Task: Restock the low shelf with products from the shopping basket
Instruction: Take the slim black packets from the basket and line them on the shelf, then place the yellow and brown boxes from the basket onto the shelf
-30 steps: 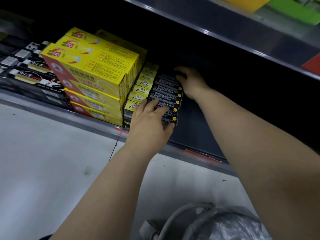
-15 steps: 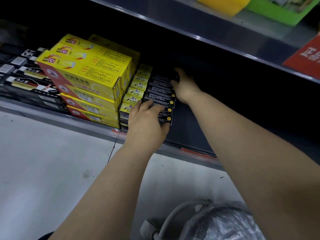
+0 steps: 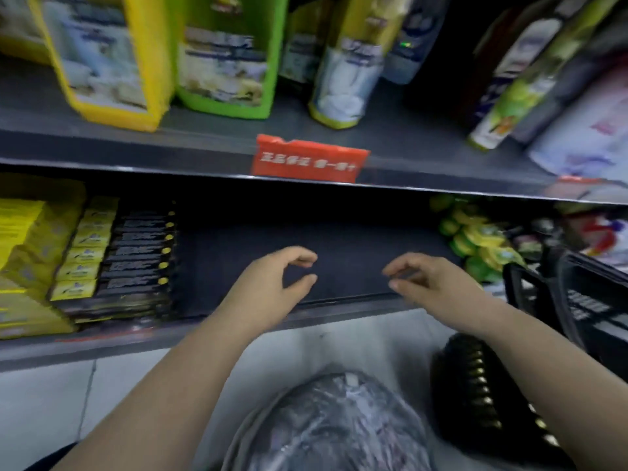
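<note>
Black-and-yellow boxes (image 3: 136, 260) line the left end of the low shelf (image 3: 339, 239), and with left hand (image 3: 272, 283) and right hand (image 3: 431, 280) both loosely curled and empty over its bare front edge, the sound move is reaching right into the shopping basket (image 3: 550, 294) and seating stock flush beside that row.

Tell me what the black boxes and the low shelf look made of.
Black boxes: probably printed cardboard, slightly glossy; flat faces, straight edges, printed text.
Low shelf: likely painted metal, dark matte grey; thin flat deck, rigid front lip.
Blur limits certainty.
</note>
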### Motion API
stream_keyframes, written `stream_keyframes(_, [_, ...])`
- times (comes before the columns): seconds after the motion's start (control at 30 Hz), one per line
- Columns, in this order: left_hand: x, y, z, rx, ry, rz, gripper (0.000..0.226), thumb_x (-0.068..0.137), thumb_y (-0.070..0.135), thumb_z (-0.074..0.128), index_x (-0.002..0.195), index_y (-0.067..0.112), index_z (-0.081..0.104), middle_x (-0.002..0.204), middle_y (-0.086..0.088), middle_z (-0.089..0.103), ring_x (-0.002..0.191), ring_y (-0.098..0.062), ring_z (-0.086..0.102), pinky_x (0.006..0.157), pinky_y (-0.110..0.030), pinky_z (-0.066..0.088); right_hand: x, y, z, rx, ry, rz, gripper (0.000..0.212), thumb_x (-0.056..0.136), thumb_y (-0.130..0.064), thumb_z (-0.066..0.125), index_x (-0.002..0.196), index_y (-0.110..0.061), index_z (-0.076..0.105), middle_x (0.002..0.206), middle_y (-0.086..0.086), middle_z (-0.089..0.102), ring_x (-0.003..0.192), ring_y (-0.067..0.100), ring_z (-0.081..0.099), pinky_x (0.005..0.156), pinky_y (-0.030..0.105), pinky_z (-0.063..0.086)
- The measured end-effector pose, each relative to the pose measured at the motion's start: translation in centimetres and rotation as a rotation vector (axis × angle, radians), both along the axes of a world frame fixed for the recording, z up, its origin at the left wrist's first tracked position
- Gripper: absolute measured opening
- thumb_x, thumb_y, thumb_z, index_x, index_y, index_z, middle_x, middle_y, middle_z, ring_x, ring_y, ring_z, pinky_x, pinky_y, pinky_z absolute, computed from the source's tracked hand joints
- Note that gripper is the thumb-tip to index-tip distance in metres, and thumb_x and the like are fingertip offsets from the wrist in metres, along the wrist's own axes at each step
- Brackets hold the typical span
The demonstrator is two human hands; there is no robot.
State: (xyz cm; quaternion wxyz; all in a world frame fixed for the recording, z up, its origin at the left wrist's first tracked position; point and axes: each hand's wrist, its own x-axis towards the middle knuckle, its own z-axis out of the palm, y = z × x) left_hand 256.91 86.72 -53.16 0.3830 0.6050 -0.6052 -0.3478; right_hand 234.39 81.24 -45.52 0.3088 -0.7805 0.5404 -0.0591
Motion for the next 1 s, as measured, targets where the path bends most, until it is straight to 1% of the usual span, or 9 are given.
stream_keyframes(0.07, [-4.0,0.1,0.1,0.001,-0.004,-0.114,0.026,0.088,0.024,0.063,0.113,0.031,0.061,0.106,0.024,0.060,0.106,0.005,0.055,0.087,-0.004,0.034,-5.6,1.7,1.7,-0.041,0.024,-0.117,0.018,0.087,-0.014,0.063,0.084,-0.031,0.060,0.083,-0.008,0.066,0.079,0.008,0.064,0.074,0.021,0.046])
stream_keyframes(0.2, [-12.9,-0.5,1.4,-0.042,0.006,-0.314,0.027,0.089,0.021,0.061,0.114,0.030,0.061,0.109,0.024,0.055,0.106,0.006,0.049,0.078,0.008,0.026,-15.5,5.2,2.9,-0.264,0.107,-0.360,0.022,0.083,-0.011,0.067,0.081,-0.032,0.061,0.084,-0.009,0.065,0.073,0.002,0.058,0.071,0.013,0.042])
stream_keyframes(0.3, [-19.4,-1.8,3.6,-0.147,0.027,-0.435,0.026,0.090,0.023,0.057,0.113,0.035,0.060,0.107,0.029,0.052,0.100,0.015,0.043,0.077,0.007,0.027,-21.0,7.1,2.3,-0.328,0.124,-0.520,0.019,0.082,-0.009,0.067,0.086,-0.027,0.063,0.084,-0.010,0.059,0.078,0.012,0.059,0.073,0.025,0.042])
stream_keyframes(0.37, [-23.7,-2.8,5.0,-0.193,0.015,-0.523,0.025,0.090,0.025,0.055,0.112,0.037,0.059,0.109,0.027,0.054,0.102,0.011,0.046,0.080,-0.001,0.034,-24.1,7.8,1.2,-0.284,0.129,-0.582,0.014,0.085,-0.010,0.065,0.087,-0.024,0.064,0.082,-0.012,0.058,0.076,0.011,0.059,0.072,0.023,0.044])
stream_keyframes(0.47, [-29.6,-4.2,6.3,-0.232,-0.075,-0.664,0.026,0.090,0.023,0.055,0.114,0.031,0.060,0.117,0.014,0.060,0.111,-0.004,0.052,0.091,-0.024,0.043,-28.0,8.5,-0.6,-0.207,0.145,-0.602,0.013,0.087,-0.013,0.061,0.080,-0.024,0.064,0.070,-0.019,0.056,0.069,-0.004,0.054,0.064,0.006,0.038])
stream_keyframes(0.57, [-33.9,-5.7,6.3,-0.274,-0.258,-0.792,0.029,0.092,0.025,0.052,0.120,0.027,0.059,0.120,0.009,0.061,0.112,-0.012,0.053,0.094,-0.032,0.043,-32.2,7.8,-2.3,-0.054,0.178,-0.567,0.014,0.088,-0.018,0.059,0.078,-0.029,0.060,0.075,-0.017,0.059,0.078,0.006,0.058,0.070,0.017,0.042])
stream_keyframes(0.63, [-35.8,-7.3,6.0,-0.290,-0.424,-0.841,0.029,0.093,0.026,0.048,0.120,0.028,0.058,0.117,0.008,0.062,0.110,-0.016,0.053,0.092,-0.031,0.043,-35.2,6.4,-3.5,0.101,0.259,-0.518,0.004,0.088,-0.025,0.059,0.091,-0.025,0.063,0.087,-0.012,0.060,0.087,0.010,0.057,0.077,0.023,0.043])
stream_keyframes(0.83, [-40.6,-12.1,5.3,-0.420,-0.874,-0.856,0.021,0.096,0.035,0.038,0.098,0.025,0.057,0.095,0.004,0.068,0.082,-0.022,0.053,0.084,-0.027,0.026,-41.0,-0.3,-8.7,0.333,0.415,-0.376,0.037,0.086,-0.030,0.061,0.121,-0.021,0.054,0.121,0.002,0.060,0.105,0.018,0.055,0.088,0.028,0.043])
stream_keyframes(1.0, [-42.3,-14.1,4.2,-0.363,-0.987,-0.859,0.028,0.091,0.047,0.039,0.095,0.027,0.058,0.091,0.005,0.068,0.083,-0.021,0.048,0.077,-0.027,0.026,-41.7,-4.9,-14.9,0.355,0.430,-0.294,0.079,0.084,-0.037,0.064,0.147,-0.021,0.019,0.152,0.008,0.028,0.136,0.029,0.031,0.109,0.039,0.029])
